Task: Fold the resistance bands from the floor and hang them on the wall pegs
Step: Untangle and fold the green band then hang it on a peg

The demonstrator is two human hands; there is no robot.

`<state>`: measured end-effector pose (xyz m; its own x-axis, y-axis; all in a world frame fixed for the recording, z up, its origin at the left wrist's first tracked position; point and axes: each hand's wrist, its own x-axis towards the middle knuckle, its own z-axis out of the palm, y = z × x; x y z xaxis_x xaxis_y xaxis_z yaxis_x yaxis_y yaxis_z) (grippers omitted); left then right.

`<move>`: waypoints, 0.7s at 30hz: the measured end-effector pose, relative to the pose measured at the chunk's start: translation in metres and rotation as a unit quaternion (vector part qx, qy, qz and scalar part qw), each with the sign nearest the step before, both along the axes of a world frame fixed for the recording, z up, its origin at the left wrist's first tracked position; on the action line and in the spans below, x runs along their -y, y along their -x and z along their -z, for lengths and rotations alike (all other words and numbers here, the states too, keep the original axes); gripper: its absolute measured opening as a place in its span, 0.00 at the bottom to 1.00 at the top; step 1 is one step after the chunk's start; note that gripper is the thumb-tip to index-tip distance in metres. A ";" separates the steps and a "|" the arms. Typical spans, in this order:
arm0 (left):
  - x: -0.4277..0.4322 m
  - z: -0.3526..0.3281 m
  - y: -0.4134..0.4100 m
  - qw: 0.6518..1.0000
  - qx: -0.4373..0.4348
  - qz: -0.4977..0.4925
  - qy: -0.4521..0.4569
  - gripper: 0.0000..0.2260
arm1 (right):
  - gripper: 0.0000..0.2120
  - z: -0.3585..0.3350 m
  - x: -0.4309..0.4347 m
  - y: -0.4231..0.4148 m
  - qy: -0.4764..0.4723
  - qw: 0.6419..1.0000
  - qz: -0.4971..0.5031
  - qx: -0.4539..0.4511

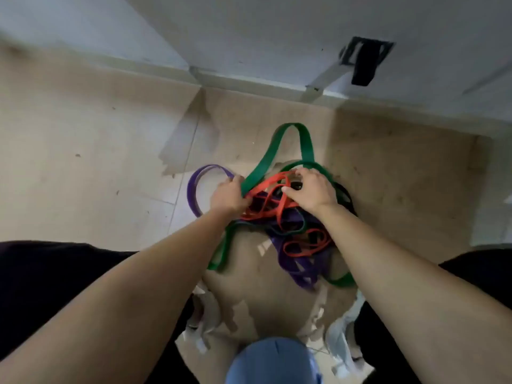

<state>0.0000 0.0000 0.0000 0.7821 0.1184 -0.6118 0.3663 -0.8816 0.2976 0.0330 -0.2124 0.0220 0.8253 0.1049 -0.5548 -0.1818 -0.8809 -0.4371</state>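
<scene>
Head view, left grip (227, 195) on green band (307, 146), right grip (310, 190) atop tangle (291, 225)

Brown cardboard sheets (83, 134) over most of a pale tiled floor (180, 151), scuffed, spotted and torn in places. White wall (249, 29) along the far side, with a light skirting strip (249, 81) at the foot. High on the right, a black fitting (365, 62) on a grey metal bar (324, 79), slanted down to the skirting. Soft, even light.
</scene>
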 end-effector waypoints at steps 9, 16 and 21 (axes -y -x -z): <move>-0.017 0.033 0.016 1.000 0.006 0.026 -0.007 0.27 | 0.03 0.038 0.005 0.010 -0.016 0.999 0.031 -0.020; -0.033 -0.053 0.006 0.998 0.065 -0.014 -0.016 0.11 | 0.02 -0.014 0.028 0.033 -0.034 0.999 0.034 0.020; -0.028 -0.139 -0.017 0.981 0.188 0.030 0.042 0.11 | 0.19 -0.098 0.014 0.015 -0.104 0.989 0.000 0.105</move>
